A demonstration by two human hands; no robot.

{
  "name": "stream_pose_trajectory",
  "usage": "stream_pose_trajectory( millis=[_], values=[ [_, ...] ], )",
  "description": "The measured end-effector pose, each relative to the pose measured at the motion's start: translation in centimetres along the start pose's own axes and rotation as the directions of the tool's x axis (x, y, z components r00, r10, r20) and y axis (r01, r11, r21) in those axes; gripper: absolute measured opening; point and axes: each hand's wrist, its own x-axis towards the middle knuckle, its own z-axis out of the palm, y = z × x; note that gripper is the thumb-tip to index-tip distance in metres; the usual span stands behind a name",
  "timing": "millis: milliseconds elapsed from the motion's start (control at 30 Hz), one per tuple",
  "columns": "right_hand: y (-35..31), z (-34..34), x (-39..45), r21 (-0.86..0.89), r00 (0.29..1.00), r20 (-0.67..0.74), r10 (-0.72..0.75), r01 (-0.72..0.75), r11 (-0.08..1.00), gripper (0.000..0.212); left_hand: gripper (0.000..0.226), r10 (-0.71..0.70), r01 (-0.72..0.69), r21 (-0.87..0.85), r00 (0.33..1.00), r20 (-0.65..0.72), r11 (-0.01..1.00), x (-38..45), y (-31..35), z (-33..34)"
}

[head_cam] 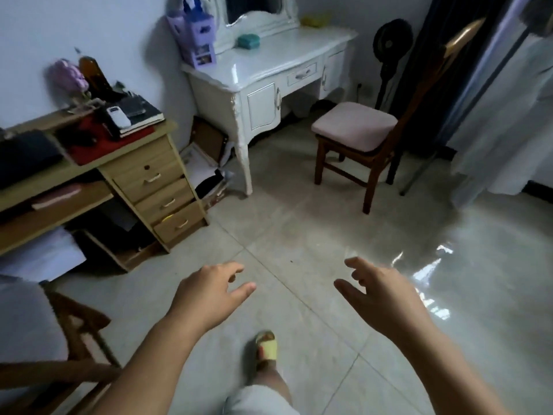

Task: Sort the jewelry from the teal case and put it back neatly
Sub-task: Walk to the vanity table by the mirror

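Both hands are out in front with nothing in them, left hand (209, 292) and right hand (383, 292) held apart over the tiled floor (299, 223), fingers loose and a bit spread. So nothing has been touched yet, this looks like the walk-up stage. The teal case (248, 41) sits closed on the white dressing counter (269, 64) across the room, near the mirror base and just beside a purple organizer (197, 40). A pink-cushioned chair (356, 127) stands in front of the counter to the right. My guess is the next move is simply getting over there, maybe sitting down, then picking the case up and opening it to get at the jewelry. Can't see any jewelry from here.
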Motion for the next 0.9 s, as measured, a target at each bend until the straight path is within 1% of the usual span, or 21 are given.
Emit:
stream_pose_trajectory(
  millis=[133, 233, 367, 467, 600, 700, 800, 900],
  values=[
    [-2.7, -0.4, 11.8, -0.059, 0.996, 0.001, -0.090, 0.090, 0.994, 0.048, 0.053, -0.079, 0.079, -0.024, 0.997, -0.012, 0.997, 10.2, -2.3, -2.2],
    [-4.9, -1.5, 21.1, -0.087, 0.995, -0.007, -0.103, 0.102, 0.991, 0.048, 0.051, -0.110, 0.108, -0.073, 0.994, -0.022, 0.991, 19.1, -3.4, -5.8],
    [-7.1, -4.0, 31.8, -0.084, 0.995, -0.037, -0.090, 0.087, 0.993, 0.047, 0.050, -0.093, 0.088, -0.111, 0.995, -0.045, 0.990, 30.2, -2.9, -11.0],
    [-7.4, -6.0, 38.5, -0.058, 0.996, -0.062, -0.062, 0.058, 0.997, 0.048, 0.049, -0.039, 0.030, -0.133, 0.997, -0.070, 0.991, 37.6, -1.1, -13.5],
    [-5.6, -7.5, 47.5, -0.026, 0.996, -0.082, 0.022, -0.024, 0.999, 0.050, 0.048, 0.032, -0.043, -0.152, 0.996, -0.078, 0.987, 47.1, 1.9, -14.2],
    [-3.6, -8.2, 54.5, 0.001, 0.995, -0.077, 0.069, -0.069, 0.998, 0.050, 0.048, 0.041, -0.048, -0.130, 0.998, -0.056, 0.990, 53.7, 3.7, -13.9],
    [-1.5, -9.2, 61.8, -0.010, 0.997, -0.034, 0.067, -0.067, 0.998, 0.051, 0.047, 0.033, -0.035, -0.080, 0.999, -0.028, 0.996, 60.6, 5.6, -14.1],
    [0.3, -11.6, 69.8, -0.026, 0.999, 0.013, 0.052, -0.052, 0.998, 0.050, 0.046, 0.018, -0.019, -0.030, 0.999, -0.030, 0.999, 67.9, 8.1, -15.7]
  ],
)
